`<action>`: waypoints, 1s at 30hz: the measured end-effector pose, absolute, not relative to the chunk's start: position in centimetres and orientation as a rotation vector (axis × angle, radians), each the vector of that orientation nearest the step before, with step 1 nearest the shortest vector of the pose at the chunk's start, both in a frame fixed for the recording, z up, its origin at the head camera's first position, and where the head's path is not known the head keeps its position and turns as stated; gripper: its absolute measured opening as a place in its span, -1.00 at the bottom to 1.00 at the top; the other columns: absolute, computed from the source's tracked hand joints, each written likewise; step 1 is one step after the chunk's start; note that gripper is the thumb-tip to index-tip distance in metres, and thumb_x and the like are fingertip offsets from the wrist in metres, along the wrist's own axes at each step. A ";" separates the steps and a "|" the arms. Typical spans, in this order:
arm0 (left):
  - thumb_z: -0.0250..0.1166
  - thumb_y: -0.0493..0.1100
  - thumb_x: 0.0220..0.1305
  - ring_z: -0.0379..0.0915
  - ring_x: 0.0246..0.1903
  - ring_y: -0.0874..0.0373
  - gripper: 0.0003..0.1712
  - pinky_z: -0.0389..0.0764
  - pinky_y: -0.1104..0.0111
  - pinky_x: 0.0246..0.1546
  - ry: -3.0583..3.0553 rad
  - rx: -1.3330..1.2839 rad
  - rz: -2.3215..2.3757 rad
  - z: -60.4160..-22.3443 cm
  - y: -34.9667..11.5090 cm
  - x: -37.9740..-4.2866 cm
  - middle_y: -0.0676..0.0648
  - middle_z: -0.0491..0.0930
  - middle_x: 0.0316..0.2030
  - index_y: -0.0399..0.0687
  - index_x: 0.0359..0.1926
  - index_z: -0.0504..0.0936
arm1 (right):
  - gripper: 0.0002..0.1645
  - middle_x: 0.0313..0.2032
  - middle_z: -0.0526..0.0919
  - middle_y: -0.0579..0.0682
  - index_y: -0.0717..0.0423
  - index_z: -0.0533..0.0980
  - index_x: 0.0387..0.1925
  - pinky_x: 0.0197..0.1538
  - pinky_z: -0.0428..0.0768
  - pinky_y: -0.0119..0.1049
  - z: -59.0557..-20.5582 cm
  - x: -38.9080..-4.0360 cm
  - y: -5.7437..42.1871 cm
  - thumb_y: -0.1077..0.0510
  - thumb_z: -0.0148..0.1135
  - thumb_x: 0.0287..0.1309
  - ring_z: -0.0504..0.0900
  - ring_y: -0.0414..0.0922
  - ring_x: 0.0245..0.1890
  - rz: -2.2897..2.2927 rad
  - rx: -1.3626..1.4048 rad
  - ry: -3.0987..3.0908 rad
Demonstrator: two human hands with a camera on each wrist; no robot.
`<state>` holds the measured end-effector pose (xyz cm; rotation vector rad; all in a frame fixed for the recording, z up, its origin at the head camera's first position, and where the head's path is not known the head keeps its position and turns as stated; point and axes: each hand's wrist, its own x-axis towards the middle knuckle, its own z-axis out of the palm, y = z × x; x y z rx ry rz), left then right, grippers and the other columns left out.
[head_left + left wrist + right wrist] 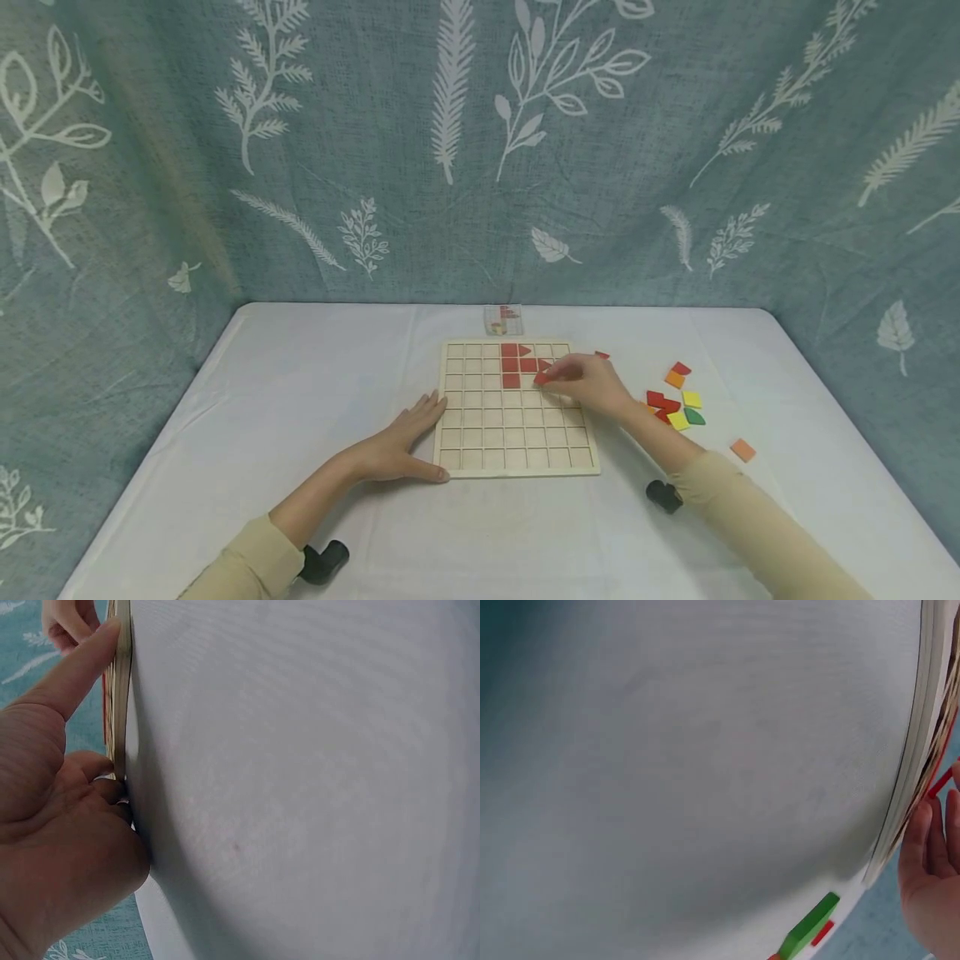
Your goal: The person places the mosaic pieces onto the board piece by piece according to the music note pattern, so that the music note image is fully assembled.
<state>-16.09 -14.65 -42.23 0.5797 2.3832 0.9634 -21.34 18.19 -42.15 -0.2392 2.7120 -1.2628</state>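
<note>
A pale wooden board (pixel 517 439) divided into square cells lies on the white table. Red square tiles (pixel 510 365) and red pointed tiles (pixel 524 351) fill some of its upper cells. My right hand (pixel 592 385) pinches a small red tile (pixel 540 379) just over the board, right of the lowest placed square; the fingers partly hide its shape. Along the board's left side, my left hand (pixel 393 442) rests with spread fingers, thumb at the near corner. The left wrist view shows that thumb (pixel 82 667) against the board's edge.
Right of the board lies a loose pile with yellow tiles (pixel 692 399), a green tile (pixel 694 417) and red tiles (pixel 656 399). An orange tile (pixel 743 450) lies apart, nearer me. A small picture card (pixel 502 320) sits behind the board, before a patterned curtain (pixel 480 225).
</note>
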 end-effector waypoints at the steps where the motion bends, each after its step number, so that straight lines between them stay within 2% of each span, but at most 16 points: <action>1: 0.49 0.13 -0.02 -0.44 0.50 -0.12 0.28 -0.33 0.02 0.46 2.383 0.581 0.965 -42.2 -14.7 -16.1 -0.25 -0.26 0.52 -0.22 0.53 -0.09 | -0.76 -0.21 0.69 -0.09 0.06 0.68 -0.22 -0.08 0.59 -0.19 -42.1 -21.4 17.9 0.07 0.46 0.07 0.59 -0.11 -0.18 -1.257 -0.260 2.711; 15: 0.49 0.13 -0.02 -0.44 0.50 -0.12 0.29 -0.33 0.03 0.46 2.384 0.597 0.971 -42.6 -14.7 -16.2 -0.25 -0.25 0.52 -0.23 0.52 -0.09 | -0.84 -0.15 0.72 0.00 0.12 0.71 -0.22 0.06 0.60 -0.07 -42.4 -21.8 16.2 0.26 0.36 0.13 0.63 -0.01 -0.05 -1.143 -0.530 2.807; 26: 0.48 0.17 -0.03 -0.45 0.50 -0.07 0.30 -0.33 0.06 0.47 2.392 0.591 0.946 -43.1 -14.8 -16.3 -0.20 -0.26 0.53 -0.18 0.53 -0.09 | -0.81 -0.08 0.71 0.00 0.09 0.71 -0.16 0.11 0.58 -0.04 -42.6 -21.8 16.2 0.28 0.29 0.19 0.60 0.01 0.04 -1.156 -0.433 2.770; 30: 0.48 0.17 -0.03 -0.45 0.50 -0.07 0.30 -0.33 0.06 0.47 2.393 0.593 0.950 -43.1 -14.8 -16.3 -0.21 -0.26 0.53 -0.18 0.53 -0.09 | -0.79 -0.05 0.70 -0.03 0.07 0.69 -0.10 0.10 0.58 -0.06 -42.3 -21.5 16.7 0.21 0.29 0.23 0.61 -0.02 0.03 -1.182 -0.385 2.756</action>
